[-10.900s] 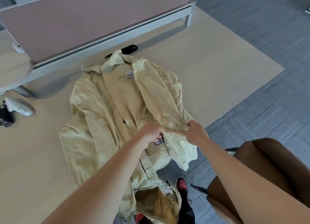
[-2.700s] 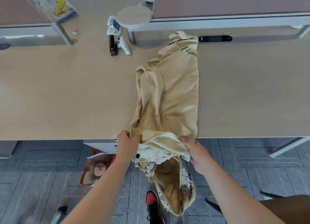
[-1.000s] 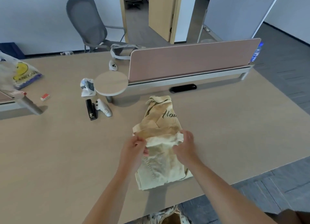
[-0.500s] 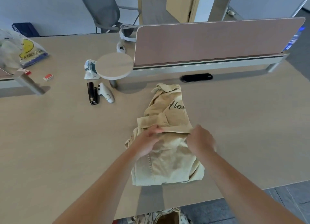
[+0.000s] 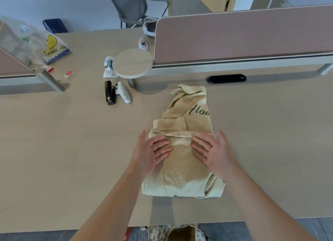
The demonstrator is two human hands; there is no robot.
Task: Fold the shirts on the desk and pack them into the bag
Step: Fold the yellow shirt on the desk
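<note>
We see the beige shirt [image 5: 182,177], folded into a thick packet, lying on the desk [image 5: 72,150] near its front edge. Both hands rest flat on its top layer, the left hand [image 5: 149,154] on the left side and the right hand [image 5: 215,152] on the right, fingers straight, slightly spread, gripping nothing. Below the desk edge we make out the open mouth of what may be the patterned bag [image 5: 180,232], mostly cut off by the frame, while a black stapler [image 5: 109,93] and a white controller [image 5: 124,93] lie side by side, well apart from the shirt.
</note>
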